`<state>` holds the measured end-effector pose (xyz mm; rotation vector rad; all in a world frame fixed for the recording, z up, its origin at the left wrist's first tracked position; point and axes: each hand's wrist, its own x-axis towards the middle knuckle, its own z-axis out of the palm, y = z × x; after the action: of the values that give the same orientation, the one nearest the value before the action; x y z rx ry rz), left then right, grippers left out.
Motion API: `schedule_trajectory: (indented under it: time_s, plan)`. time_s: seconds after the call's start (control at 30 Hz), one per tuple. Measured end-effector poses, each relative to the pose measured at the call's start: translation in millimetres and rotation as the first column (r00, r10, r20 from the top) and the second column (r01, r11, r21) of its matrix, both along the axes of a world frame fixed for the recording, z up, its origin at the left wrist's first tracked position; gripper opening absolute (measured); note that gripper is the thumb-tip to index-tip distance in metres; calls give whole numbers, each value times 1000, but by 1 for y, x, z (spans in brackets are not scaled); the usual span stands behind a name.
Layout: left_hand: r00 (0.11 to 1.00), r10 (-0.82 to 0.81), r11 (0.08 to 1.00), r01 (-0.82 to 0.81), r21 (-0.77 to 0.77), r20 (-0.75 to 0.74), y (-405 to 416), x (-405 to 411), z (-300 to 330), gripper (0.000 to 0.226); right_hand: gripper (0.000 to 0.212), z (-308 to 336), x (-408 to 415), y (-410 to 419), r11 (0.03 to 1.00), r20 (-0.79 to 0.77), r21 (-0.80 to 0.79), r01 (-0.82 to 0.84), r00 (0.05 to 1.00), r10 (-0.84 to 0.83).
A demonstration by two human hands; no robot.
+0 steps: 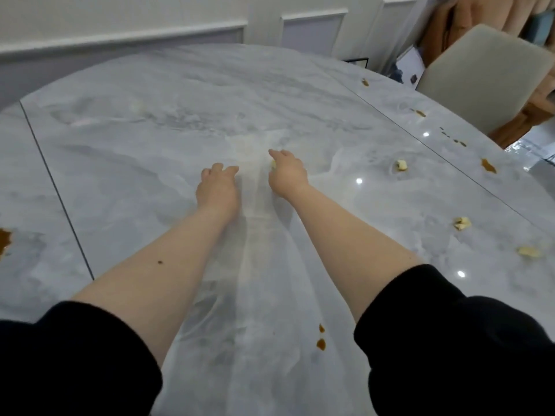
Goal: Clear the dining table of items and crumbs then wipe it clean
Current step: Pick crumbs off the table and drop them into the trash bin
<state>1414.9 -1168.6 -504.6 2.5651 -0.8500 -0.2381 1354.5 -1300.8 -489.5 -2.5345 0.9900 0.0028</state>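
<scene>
Both arms are reaching out over the marble table (150, 139). The right hand (286, 174) is curling its fingers round a pale crumb (273, 165), pinching it just off the surface. The left hand (217, 187) is hovering beside it with relaxed, slightly bent fingers, holding nothing.

The pinched crumb is looking soft and could be crushed or dropped, scattering smaller bits across the slab. A dark sleeve (450, 340) could also be dragging through the brown spots (321, 340) lying between the forearms and smearing them.

Right of the right hand, three more pale crumbs are lying: one near (401, 165), two further toward the body (462, 223) (528, 251). Brown stains are showing in roughly six patches, one far left of the left hand (5, 239), the others beyond the right hand toward the chair (480, 70).
</scene>
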Motion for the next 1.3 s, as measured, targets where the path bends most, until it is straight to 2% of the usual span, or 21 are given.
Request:
schedule_trajectory:
  time_s: [0.1,0.27,0.5,0.67,0.83,0.97,1.13,1.3]
  plan:
    - [999,11,1000,-11,-15,42,-3,2,-7,37,57,-9,1,-2,999,-62,-35,-33,998,31]
    - [999,51,987,-48,-153,15,-1,-1,-7,24,37,-11,-4,4,993,58,-115,9,998,-3]
    - [976,71,931,-138,-338,-205,9,-19,3,26,33,-2,-33,24,996,208,30,88,974,-92]
    - [973,16,921,-105,-376,-231,29,-44,22,20,26,18,-68,49,980,350,125,153,918,-187]
    - [950,-90,897,-53,-438,-300,63,-92,59,15,22,52,-136,104,942,491,199,269,805,-333]
    - [909,-259,865,68,-497,-327,105,-147,86,13,19,72,-203,172,898,592,256,358,676,-438]
    - [794,-449,835,209,-509,-410,172,-239,107,14,19,73,-298,259,829,589,295,475,593,-549]
    - [666,-614,771,389,-505,-424,222,-326,107,19,18,77,-395,333,717,659,352,602,385,-647]
